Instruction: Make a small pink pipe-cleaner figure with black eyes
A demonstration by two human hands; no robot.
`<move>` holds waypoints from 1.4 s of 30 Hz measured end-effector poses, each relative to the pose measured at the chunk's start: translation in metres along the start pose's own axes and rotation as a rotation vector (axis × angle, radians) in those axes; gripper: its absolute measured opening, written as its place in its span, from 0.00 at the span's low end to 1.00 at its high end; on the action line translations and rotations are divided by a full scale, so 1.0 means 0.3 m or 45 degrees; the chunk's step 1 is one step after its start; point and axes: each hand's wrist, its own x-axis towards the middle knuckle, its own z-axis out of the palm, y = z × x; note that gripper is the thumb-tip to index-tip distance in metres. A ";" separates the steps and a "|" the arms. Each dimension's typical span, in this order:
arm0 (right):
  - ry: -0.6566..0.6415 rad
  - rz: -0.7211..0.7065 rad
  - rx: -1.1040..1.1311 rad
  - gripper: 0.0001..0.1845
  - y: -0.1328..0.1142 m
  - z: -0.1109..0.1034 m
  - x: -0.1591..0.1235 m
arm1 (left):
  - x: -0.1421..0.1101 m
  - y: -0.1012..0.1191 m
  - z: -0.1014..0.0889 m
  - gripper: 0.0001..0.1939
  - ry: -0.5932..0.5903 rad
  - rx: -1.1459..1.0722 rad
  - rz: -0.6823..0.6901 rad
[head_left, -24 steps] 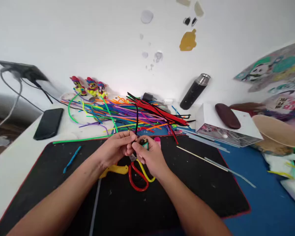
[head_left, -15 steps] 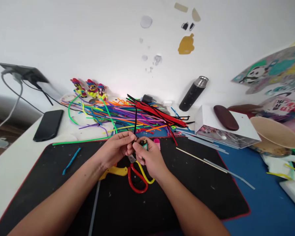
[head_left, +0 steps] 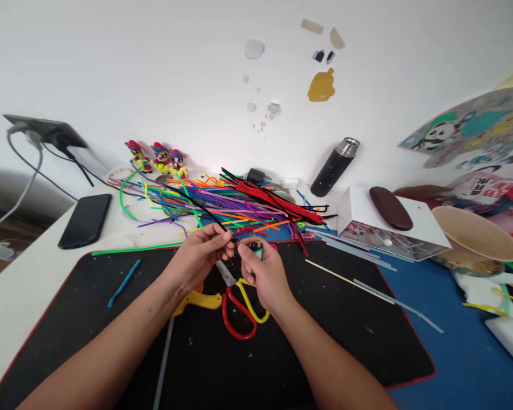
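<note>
My left hand (head_left: 200,259) pinches a black pipe cleaner (head_left: 199,213) that slants up and left from my fingertips. My right hand (head_left: 263,276) is closed on a small craft piece (head_left: 256,246) with green and yellow on it, held against the end of the black pipe cleaner. Both hands hover above a black mat (head_left: 346,319). Red and yellow scissors (head_left: 239,302) lie on the mat just under my hands. A yellow glue gun (head_left: 199,300) lies partly hidden below my left wrist.
A heap of coloured pipe cleaners (head_left: 239,202) lies behind the mat. A phone (head_left: 85,219) is at the left, a black flask (head_left: 333,165) and a white box (head_left: 389,225) at the right. Three small figures (head_left: 158,156) stand by the wall. Thin sticks (head_left: 367,285) lie on the mat's right.
The black pipe cleaner has tipped from upright to slanting left. My hands have parted slightly, showing more of the scissor blades.
</note>
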 end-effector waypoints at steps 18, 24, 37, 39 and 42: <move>0.051 -0.037 -0.058 0.18 -0.013 -0.006 0.003 | -0.008 0.011 0.004 0.21 -0.041 0.159 0.002; 0.083 -0.035 -0.102 0.16 -0.026 -0.009 0.004 | -0.007 0.061 -0.029 0.18 -0.070 0.172 0.076; 0.220 -0.233 0.027 0.20 -0.081 -0.063 0.044 | 0.008 0.065 -0.099 0.18 -0.156 0.733 -0.025; 0.230 -0.227 0.031 0.20 -0.088 -0.063 0.044 | 0.010 0.048 -0.100 0.19 -0.224 0.798 -0.050; 0.241 -0.224 0.031 0.20 -0.097 -0.062 0.041 | 0.024 0.027 -0.090 0.19 -0.277 0.873 -0.021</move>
